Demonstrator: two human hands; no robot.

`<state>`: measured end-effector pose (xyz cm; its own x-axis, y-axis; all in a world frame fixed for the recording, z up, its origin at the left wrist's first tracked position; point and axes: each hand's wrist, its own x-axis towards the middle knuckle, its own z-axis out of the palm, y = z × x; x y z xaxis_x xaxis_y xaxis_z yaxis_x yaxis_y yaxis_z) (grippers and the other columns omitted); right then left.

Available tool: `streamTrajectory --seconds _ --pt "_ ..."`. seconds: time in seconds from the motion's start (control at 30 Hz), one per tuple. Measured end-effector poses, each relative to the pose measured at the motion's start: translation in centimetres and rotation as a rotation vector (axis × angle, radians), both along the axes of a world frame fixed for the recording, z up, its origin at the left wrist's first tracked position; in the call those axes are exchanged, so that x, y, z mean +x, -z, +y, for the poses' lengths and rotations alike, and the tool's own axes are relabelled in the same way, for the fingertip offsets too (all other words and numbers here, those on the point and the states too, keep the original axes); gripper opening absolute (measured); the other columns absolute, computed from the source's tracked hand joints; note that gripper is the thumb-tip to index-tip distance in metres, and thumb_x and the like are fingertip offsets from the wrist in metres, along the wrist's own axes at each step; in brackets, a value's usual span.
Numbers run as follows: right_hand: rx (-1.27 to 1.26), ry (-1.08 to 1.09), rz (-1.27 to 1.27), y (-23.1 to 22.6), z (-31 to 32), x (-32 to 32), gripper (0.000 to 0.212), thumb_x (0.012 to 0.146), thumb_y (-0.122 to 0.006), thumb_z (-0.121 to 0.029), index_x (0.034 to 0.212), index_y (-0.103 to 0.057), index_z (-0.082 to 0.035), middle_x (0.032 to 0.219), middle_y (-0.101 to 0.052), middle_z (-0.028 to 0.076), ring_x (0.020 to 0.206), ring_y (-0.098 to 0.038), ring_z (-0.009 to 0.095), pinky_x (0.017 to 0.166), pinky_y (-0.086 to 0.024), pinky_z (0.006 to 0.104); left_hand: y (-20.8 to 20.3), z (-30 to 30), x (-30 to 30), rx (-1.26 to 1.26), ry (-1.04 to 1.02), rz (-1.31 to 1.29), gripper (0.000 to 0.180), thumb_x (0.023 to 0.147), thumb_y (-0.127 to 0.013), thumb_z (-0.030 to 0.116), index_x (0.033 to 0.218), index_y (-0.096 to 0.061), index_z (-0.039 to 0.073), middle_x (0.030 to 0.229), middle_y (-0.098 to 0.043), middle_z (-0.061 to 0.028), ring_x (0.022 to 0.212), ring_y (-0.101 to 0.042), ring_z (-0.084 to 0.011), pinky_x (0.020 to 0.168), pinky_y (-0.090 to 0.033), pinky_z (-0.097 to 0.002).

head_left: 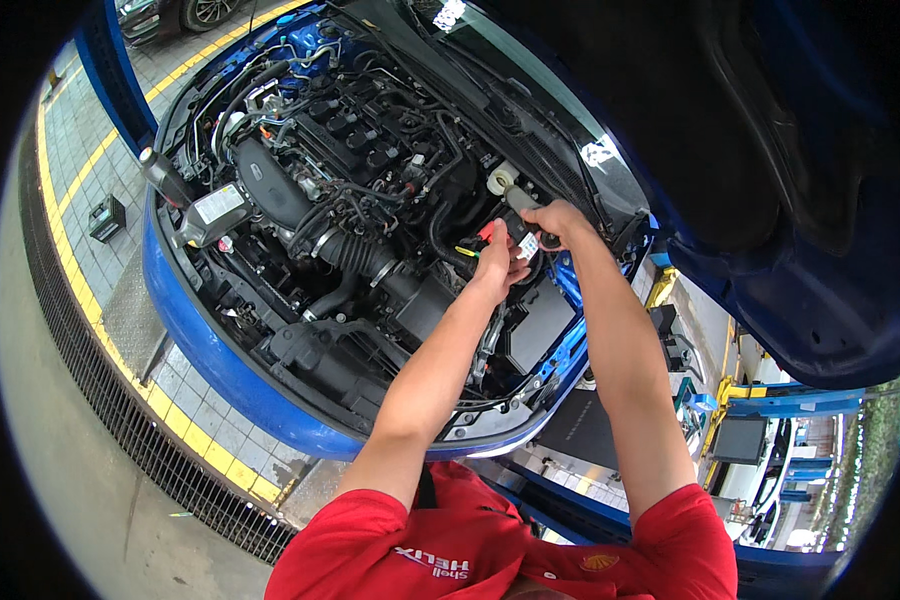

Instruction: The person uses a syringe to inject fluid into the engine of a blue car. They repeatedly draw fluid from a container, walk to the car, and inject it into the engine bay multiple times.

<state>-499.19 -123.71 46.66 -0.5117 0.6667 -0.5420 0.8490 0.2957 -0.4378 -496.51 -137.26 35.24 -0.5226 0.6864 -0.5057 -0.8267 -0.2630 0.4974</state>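
My two hands work close together over the right rear of a blue car's open engine bay. In my right hand (pixel 562 226) is a grey rounded tool (pixel 521 202) with a dark end, its kind not clear; the fingers wrap round it beside a white reservoir cap (pixel 502 178). Just left and nearer, my left hand (pixel 498 264) has its thumb raised and fingers curled at a black part with a white label (pixel 527 247). A red cover (pixel 487 231) shows by the thumb. The fingers hide much of that black part.
A grey bottle (pixel 215 213) lies across the engine bay's front edge, with another dark-grey container (pixel 165 177) beside it. The raised hood (pixel 770 200) hangs at the right. A black battery (pixel 107 217) stands on the tiles. A blue lift post (pixel 115 80) rises at the left.
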Motion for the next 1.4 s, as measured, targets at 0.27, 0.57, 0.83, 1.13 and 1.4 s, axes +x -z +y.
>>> streamTrajectory --seconds 0.27,0.57,0.83,1.13,1.4 --pt "0.147 -0.138 -0.048 -1.7 -0.9 2.3 0.048 0.086 -0.081 -0.027 0.111 -0.077 0.013 0.108 -0.079 0.025 0.096 -0.079 0.031 0.082 -0.060 0.0438 1.5 7.1 -5.0 0.462 0.250 -0.374 0.058 0.112 -0.050 0.055 0.130 -0.059 0.001 0.120 -0.072 -0.0179 0.105 -0.075 -0.0371 0.098 -0.061 -0.0564" --pt "0.525 -0.347 -0.319 -2.1 -1.8 1.9 0.048 0.089 -0.068 -0.032 0.118 -0.079 0.004 0.130 -0.072 0.032 0.124 -0.070 0.045 0.108 -0.054 0.0498 1.5 11.5 -4.9 0.396 0.197 -0.471 0.042 0.112 -0.051 0.041 0.119 -0.062 0.001 0.116 -0.074 -0.0177 0.105 -0.073 -0.0376 0.097 -0.056 -0.0635" --pt "0.536 -0.252 -0.272 -2.6 -3.4 1.3 0.037 0.096 -0.066 -0.025 0.118 -0.080 0.002 0.123 -0.077 0.027 0.119 -0.074 0.040 0.104 -0.058 0.0433 2.9 12.8 -6.0 0.435 0.066 -0.410 0.038 0.111 -0.055 0.036 0.125 -0.059 0.001 0.113 -0.072 -0.0168 0.098 -0.074 -0.0329 0.084 -0.064 -0.0525" --pt "0.581 -0.250 -0.247 -2.0 -4.0 2.1 0.039 0.094 -0.068 -0.027 0.120 -0.079 0.001 0.128 -0.074 0.028 0.123 -0.073 0.041 0.106 -0.059 0.0454 4.1 12.1 -5.6 0.544 0.148 -0.449 0.029 0.109 -0.057 0.033 0.105 -0.062 0.004 0.091 -0.071 -0.0115 0.084 -0.071 -0.0294 0.078 -0.061 -0.0485" --pt "0.613 -0.406 -0.260 -2.7 -6.3 4.0 0.045 0.090 -0.074 -0.026 0.125 -0.076 0.002 0.135 -0.071 0.029 0.130 -0.068 0.043 0.110 -0.056 0.0488 5.5 13.3 -5.9 0.204 0.106 -0.259 0.028 0.106 -0.060 0.035 0.098 -0.066 0.008 0.090 -0.073 -0.0095 0.080 -0.069 -0.0298 0.078 -0.055 -0.0457"
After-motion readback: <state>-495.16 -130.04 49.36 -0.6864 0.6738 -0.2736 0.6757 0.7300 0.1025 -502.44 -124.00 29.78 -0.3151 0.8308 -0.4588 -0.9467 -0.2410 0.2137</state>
